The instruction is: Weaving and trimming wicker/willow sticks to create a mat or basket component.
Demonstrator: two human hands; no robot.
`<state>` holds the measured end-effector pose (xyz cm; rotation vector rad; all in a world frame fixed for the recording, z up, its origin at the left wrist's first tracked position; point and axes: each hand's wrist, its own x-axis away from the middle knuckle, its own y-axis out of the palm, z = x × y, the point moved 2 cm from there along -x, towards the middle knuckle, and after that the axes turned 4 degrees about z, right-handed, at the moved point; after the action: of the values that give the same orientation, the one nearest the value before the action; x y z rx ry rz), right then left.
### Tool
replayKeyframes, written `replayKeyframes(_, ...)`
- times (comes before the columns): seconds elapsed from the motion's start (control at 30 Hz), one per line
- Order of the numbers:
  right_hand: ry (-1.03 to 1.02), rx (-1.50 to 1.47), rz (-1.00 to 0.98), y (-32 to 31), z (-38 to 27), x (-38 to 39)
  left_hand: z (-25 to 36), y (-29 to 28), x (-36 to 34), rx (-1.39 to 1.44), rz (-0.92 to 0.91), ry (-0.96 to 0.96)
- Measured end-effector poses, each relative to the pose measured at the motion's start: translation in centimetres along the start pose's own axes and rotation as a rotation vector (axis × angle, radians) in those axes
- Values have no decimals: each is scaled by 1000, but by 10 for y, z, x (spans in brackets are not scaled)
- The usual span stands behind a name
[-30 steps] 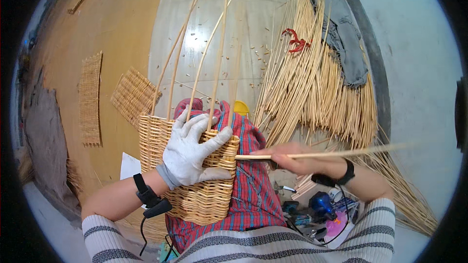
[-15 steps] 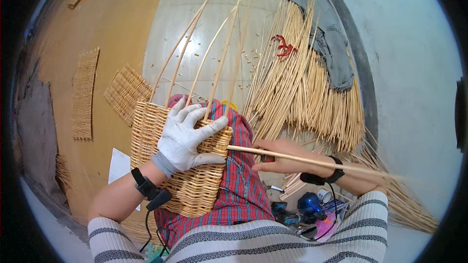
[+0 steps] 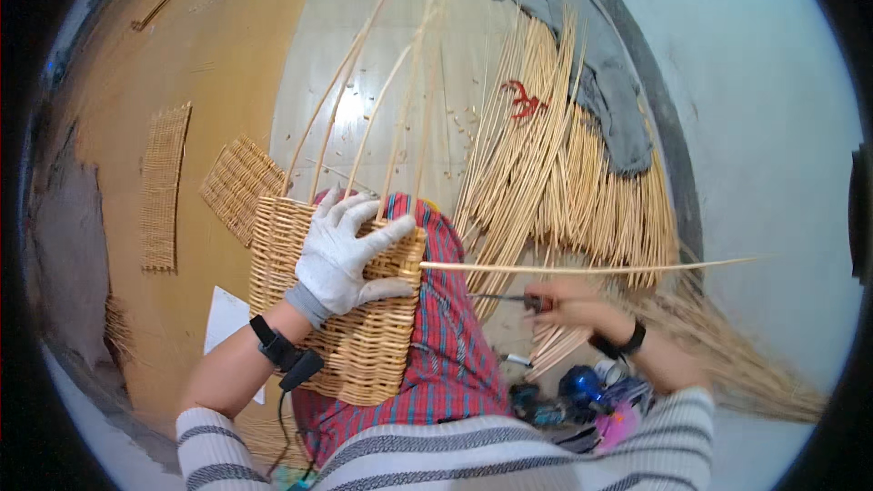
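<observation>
A tan woven wicker panel [image 3: 373, 368] rests on my lap over red plaid cloth. My left hand [image 3: 341, 259], in a white glove, lies on its face with fingers spread, the fingertips near the upper edge between the upright canes. Several long canes [image 3: 364, 141] rise from that edge and lean together at the top. From the panel's right side a single cane [image 3: 582, 268] sticks out, pointing right. Just below it, my bare right hand [image 3: 573, 305] is closed round the dark handle of an awl [image 3: 500, 297], its thin shaft pointing at the panel, apart from it.
A big heap of peeled canes [image 3: 536, 164] lies at the right, with red-handled cutters [image 3: 525, 100] on it and a grey cloth [image 3: 614, 118] alongside. Two woven pieces, a long strip [image 3: 164, 191] and a smaller panel [image 3: 241, 182], lie left. A blue round object [image 3: 582, 385] sits near my right forearm.
My right hand has drawn the awl back to the right, away from the panel's edge. The side cane, formerly slanting across my hand, now lies nearly level above it. My left hand stays on the panel.
</observation>
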<state>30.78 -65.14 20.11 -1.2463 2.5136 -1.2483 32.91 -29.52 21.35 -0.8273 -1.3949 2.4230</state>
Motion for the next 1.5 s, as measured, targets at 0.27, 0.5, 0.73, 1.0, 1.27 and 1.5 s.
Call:
replayKeyframes(0.27, 508, -995, 556, 35, -55, 6, 0, 4, 1, -3, -41, -12)
replayKeyframes(0.5, 594, -888, 313, 13, -42, -1, 7, 0, 4, 14, 5, -49)
replayKeyframes(0.73, 199, -297, 125, 43, -76, 34, 9, -1, 14, -7, -135, 113)
replayKeyframes(1.0, 131, -193, 108, 33, -80, 22, 8, 2, 12, 28, -104, 124)
replayKeyframes(1.27, 56, -249, 181, 38, -69, 16, 7, 2, 11, 20, -125, 123)
replayKeyframes(1.5, 72, -262, 123, 33, -67, 9, 7, 3, 8, 25, -149, 140)
